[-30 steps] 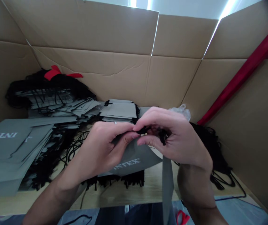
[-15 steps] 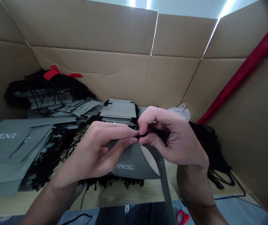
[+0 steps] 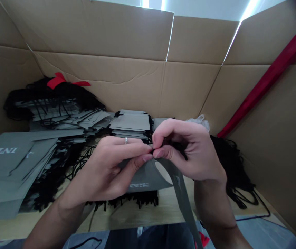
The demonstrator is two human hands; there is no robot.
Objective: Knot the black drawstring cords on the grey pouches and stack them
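My left hand, with a ring on one finger, and my right hand meet at their fingertips above the table. Between them is a grey paper bag printed with INTEX in white. The left thumb and fingers pinch its top edge. My right fingers are closed on a black cord, most of which they hide. A long grey flap of the bag hangs down past my right wrist.
A stack of grey bags stands just beyond my hands, and a larger pile lies at the left. Loose black cords lie at the right. Cardboard walls rise behind the wooden table, with a red strip at the right.
My fingertips have closed together around the cord and bag edge. The long grey flap has swung from hanging straight down to a slanted line, and the INTEX print has tilted.
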